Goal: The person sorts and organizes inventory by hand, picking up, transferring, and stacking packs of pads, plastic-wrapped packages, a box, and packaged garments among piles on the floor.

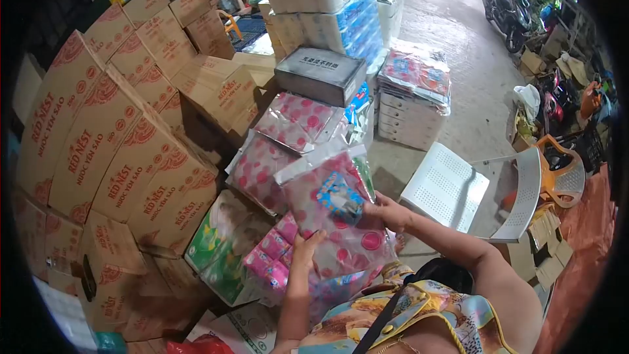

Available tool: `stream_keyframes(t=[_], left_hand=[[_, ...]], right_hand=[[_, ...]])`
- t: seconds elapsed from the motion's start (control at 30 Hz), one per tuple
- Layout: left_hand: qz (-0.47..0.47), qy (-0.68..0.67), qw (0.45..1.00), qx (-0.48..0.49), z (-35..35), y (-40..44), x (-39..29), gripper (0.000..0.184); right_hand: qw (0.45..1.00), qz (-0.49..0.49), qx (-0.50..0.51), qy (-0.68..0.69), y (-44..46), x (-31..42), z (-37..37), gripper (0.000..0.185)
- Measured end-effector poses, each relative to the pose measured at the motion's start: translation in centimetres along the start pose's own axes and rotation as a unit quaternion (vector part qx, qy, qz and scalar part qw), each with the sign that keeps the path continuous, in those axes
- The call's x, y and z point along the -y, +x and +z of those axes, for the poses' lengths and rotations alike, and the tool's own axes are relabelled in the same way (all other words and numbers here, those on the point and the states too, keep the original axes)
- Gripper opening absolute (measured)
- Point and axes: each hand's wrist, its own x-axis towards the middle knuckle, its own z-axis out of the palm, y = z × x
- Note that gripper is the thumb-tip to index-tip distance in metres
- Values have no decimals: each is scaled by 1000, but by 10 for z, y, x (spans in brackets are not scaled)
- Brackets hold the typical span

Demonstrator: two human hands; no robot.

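Observation:
A clear plastic package with pink dots and a blue patterned patch (334, 233) is held between my two hands, tilted in front of my body. My left hand (306, 254) grips its lower left edge. On its right edge, my right hand (390, 212) is closed, with the thumb over the front. Similar dotted packages (298, 121) lie in a stack just beyond it. Pink wrapped packs (272, 252) sit beside my left hand, and a green and white package (223, 242) lies further left.
Stacked brown cartons (124, 164) fill the left side. A grey box (321, 75) rests behind the dotted packages. Right of centre stand a white pile topped with flat packages (416, 75) and a white perforated chair (445, 187). A motorcycle (508, 13) is parked at the back right.

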Motion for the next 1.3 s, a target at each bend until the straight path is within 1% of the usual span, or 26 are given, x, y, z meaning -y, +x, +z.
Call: stream_keyframes(t=[0.03, 0.1, 0.17, 0.2, 0.27, 0.3, 0.33, 0.43, 0.5, 0.57, 0.63, 0.7, 0.73, 0.8, 0.83, 0.87, 0.9, 0.93, 0.97, 1.0, 1.07, 1.13, 1.17, 1.2, 1.23, 1.3], left_hand=[[17, 8, 1000, 5, 4, 2, 3, 45], [21, 26, 999, 7, 1, 5, 11, 51], [-65, -82, 994, -24, -7, 11, 21, 57], [-66, -79, 994, -22, -10, 8, 19, 57], [-115, -183, 970, 113, -2, -11, -12, 66], [-92, -131, 986, 49, -11, -7, -6, 67], [-94, -128, 986, 50, -18, -5, 0, 67], [-105, -152, 982, 49, -6, -9, -9, 58], [-41, -184, 982, 24, 5, -5, -6, 48], [-43, -186, 981, 27, 11, -5, -6, 42], [-44, -190, 980, 29, 12, -4, 0, 36], [-43, -203, 977, 41, 10, 3, 8, 28], [-41, -204, 977, 42, 9, 5, 9, 28], [-22, -126, 992, 21, 16, 7, 0, 27], [-20, -126, 992, 20, 19, 9, -4, 27], [-46, -102, 993, 35, 24, 12, -10, 31], [-73, -77, 993, 50, 28, 13, -14, 35], [-42, -6, 998, 55, 30, 13, -18, 46], [-41, -6, 998, 55, 34, 8, -22, 46], [-47, -17, 998, 43, 40, 1, -27, 48], [-52, -29, 998, 34, 38, -1, -24, 51], [-86, -44, 988, 123, 19, 3, -1, 64], [-74, -10, 984, 165, 14, 0, 7, 62], [-61, 23, 976, 206, 20, -10, 1, 60], [-55, -21, 978, 201, 32, -24, 2, 52], [-55, -2, 983, 177, 48, -30, 8, 50]], right_hand=[[1000, 0, 0, 1, -6, 2, 11, 54], [972, -109, -56, -202, -15, 4, 24, 55], [976, -103, -75, -175, -18, 8, 24, 56], [982, -87, -69, -153, -19, 10, 22, 55], [983, -85, -75, -142, -25, 20, 26, 51], [984, -86, -78, -139, -26, 21, 24, 51], [984, -73, -72, -143, -29, 23, 23, 50], [979, -68, -85, -174, -33, 19, 20, 48], [972, -75, -101, -199, -32, 16, 16, 47], [980, 1, -114, -166, -35, 19, 7, 47], [980, 16, -120, -156, -39, 22, 6, 48], [996, 56, -47, -47, -40, 18, -4, 49], [997, 28, -27, -61, -39, 9, -12, 48], [998, 36, -2, -56, -45, 13, -10, 47], [998, 45, 22, -49, -48, 14, -9, 47], [998, 52, -6, -37, -49, 10, -11, 40], [998, 53, -4, -38, -49, 1, -20, 40], [997, 47, -31, -56, -47, -9, -35, 32], [995, 41, -59, -73, -47, -8, -32, 24], [995, 39, -58, -73, -50, -7, -30, 24], [989, 8, -128, -80, -59, 2, -18, 11], [986, -25, -142, -82, -70, 16, -1, 8], [983, -56, -156, -83, -73, 20, 3, 5], [984, -14, -132, -118, -75, 22, -11, 13], [979, -35, -158, -127, -74, 19, -20, 14], [968, -80, -203, -121, -72, 15, -23, 13]])
